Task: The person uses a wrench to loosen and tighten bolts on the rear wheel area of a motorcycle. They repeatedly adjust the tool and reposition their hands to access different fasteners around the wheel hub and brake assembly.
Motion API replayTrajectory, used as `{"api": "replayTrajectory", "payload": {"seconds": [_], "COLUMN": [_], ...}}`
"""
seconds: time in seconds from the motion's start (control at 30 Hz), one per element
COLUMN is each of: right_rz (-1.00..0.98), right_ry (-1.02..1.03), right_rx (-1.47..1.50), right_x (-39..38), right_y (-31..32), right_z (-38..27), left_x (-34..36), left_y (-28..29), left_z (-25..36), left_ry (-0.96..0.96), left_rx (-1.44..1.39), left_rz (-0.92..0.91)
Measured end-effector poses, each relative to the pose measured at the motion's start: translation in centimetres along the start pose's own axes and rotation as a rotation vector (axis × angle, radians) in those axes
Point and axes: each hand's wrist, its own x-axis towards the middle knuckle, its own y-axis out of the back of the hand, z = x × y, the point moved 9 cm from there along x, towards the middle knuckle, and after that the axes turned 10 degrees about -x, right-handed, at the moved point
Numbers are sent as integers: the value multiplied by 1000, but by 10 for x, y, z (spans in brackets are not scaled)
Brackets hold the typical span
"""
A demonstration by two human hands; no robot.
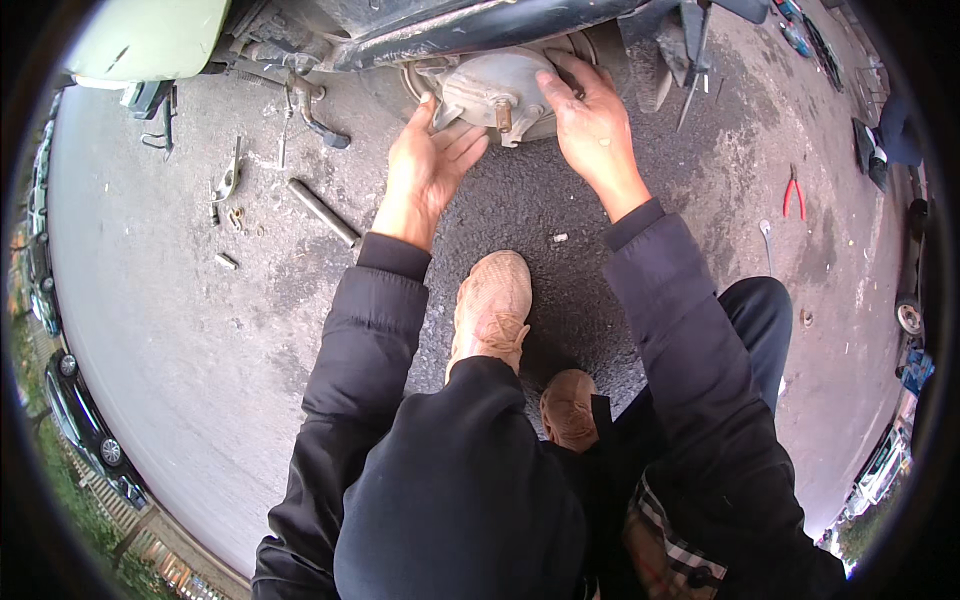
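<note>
A grey metal wheel hub (490, 82) with a round brake plate and a rusty, threaded axle end (503, 116) is at the top centre, under the dark body of a vehicle. My left hand (425, 165) is at its lower left, thumb up by the rim and fingers stretched out beneath the hub; the fingers look spread and wrapped round nothing. On the right side, my right hand (590, 125) grips the hub, thumb on the face of the plate and fingers over the edge. The far side of the hub is hidden.
On the ground at left lie a metal tube (322, 212), a bracket (230, 170) and several small fasteners (237, 218). A pedal-like lever (322, 125) hangs nearby. Red-handled pliers (793, 195) and a wrench (766, 240) lie at right. My shoe (492, 310) stands below the hub.
</note>
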Motion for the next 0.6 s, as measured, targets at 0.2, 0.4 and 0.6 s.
{"api": "replayTrajectory", "payload": {"seconds": [0.2, 0.4, 0.6], "right_rz": [-58, -73, -110], "right_ry": [-62, -7, 169], "right_rx": [91, 99, -216], "right_x": [-4, -4, -16], "right_y": [-2, -3, -10], "right_z": [6, 1, -17], "left_x": [9, 11, 2], "left_y": [-2, 2, 11], "left_z": [-12, -13, 3], "left_ry": [17, 5, -140], "left_rx": [-136, -135, 164], "left_rz": [-97, -132, -11]}}
